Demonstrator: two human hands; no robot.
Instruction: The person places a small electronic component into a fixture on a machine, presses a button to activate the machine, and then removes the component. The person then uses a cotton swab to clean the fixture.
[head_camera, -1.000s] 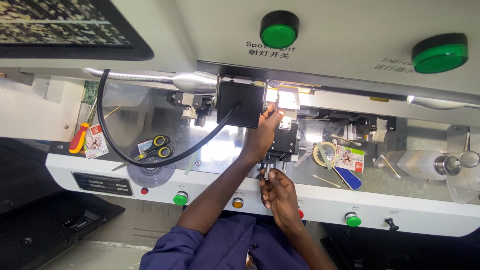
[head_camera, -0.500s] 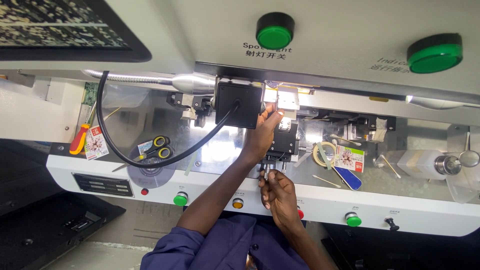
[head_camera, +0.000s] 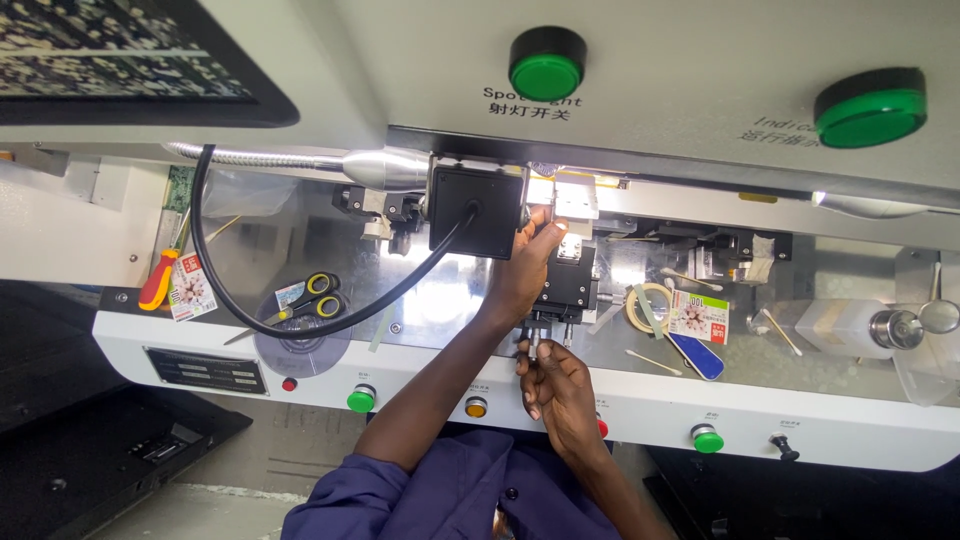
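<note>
Head view: left hand (head_camera: 528, 272) raised beside square black box (head_camera: 476, 211), fingertips pinched on bright metal block (head_camera: 572, 203), contact half washed out by glare. Right hand (head_camera: 556, 385) below, fingers closed around small silver knob (head_camera: 534, 346) under black micrometer stage (head_camera: 566, 282); fingertips partly hidden.

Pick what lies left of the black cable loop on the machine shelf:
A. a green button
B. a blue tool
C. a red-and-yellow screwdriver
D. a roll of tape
C: the screwdriver lies left of the cable, while the tape roll and the blue tool lie on the right, past both hands.
</note>
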